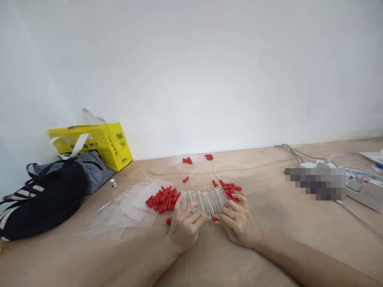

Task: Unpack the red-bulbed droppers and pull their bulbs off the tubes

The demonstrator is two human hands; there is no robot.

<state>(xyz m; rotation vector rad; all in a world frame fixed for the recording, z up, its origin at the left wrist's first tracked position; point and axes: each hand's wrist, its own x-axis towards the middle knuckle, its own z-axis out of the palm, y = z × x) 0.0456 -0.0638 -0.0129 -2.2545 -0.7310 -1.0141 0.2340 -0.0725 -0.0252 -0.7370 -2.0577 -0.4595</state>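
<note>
My left hand point(186, 228) is closed, its fingers curled around a thin clear glass tube point(209, 218). A red rubber bulb point(214, 219) sits at the tube's right end, pinched by my right hand point(239, 223). Another red bulb point(168, 221) shows just left of my left hand; what it joins is hidden. Behind both hands lies a row of clear glass tubes point(205, 201), side by side. Left of the row is a heap of loose red bulbs point(161, 199). To the right, by my right fingers, are more red bulbs point(230, 186), some with thin tubes pointing away.
Clear zip bags point(128, 205) are spread at the left. Farther back lies a bag with red-bulbed droppers point(191, 160). A small vial point(113, 183), a dark bag point(44, 199) and a yellow bag point(119, 145) stand left; a power strip point(365, 193) with cables lies right.
</note>
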